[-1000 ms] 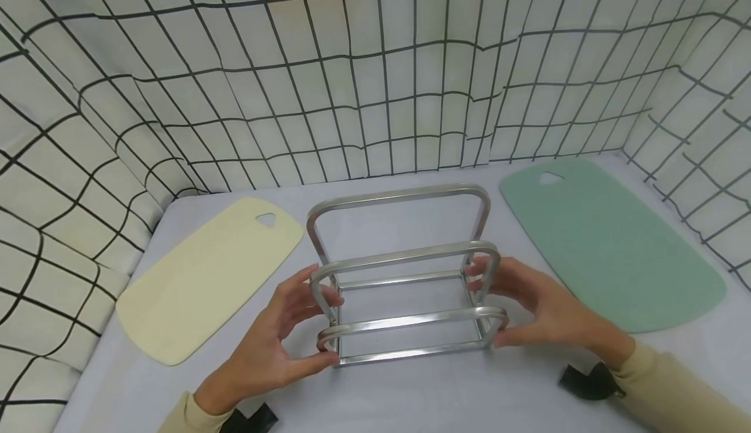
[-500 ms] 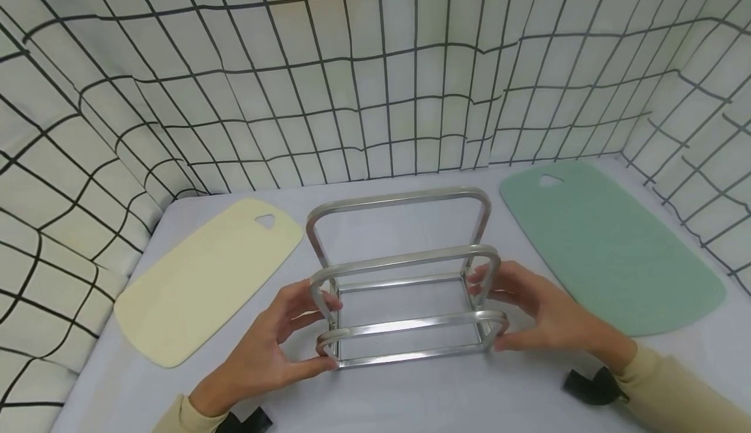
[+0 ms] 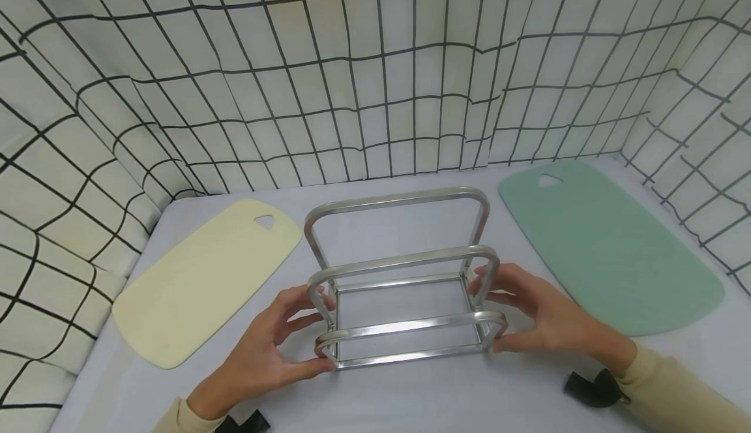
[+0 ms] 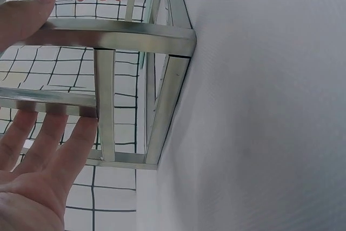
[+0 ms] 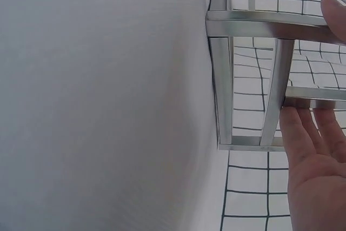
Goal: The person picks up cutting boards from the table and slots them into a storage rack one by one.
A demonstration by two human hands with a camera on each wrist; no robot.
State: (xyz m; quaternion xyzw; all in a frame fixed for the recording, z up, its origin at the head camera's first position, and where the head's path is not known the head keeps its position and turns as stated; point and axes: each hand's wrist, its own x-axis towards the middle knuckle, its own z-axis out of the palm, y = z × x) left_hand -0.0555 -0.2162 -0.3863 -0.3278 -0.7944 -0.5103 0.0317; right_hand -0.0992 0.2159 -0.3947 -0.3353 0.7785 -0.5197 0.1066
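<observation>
Currently, the left hand (image 3: pixel 265 349) and the right hand (image 3: pixel 544 319) are gripping a metal rack (image 3: pixel 405 262) at opposite ends, each grip clamping firmly onto it. The rack is standing on the table (image 3: pixel 446 400) between a yellow board (image 3: pixel 205 283) and a green board (image 3: pixel 610 250), both lying flat.

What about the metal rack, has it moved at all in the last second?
No, not visibly: in the head view, the metal rack keeps the same place beside the yellow board, so there's no direction to give.
</observation>
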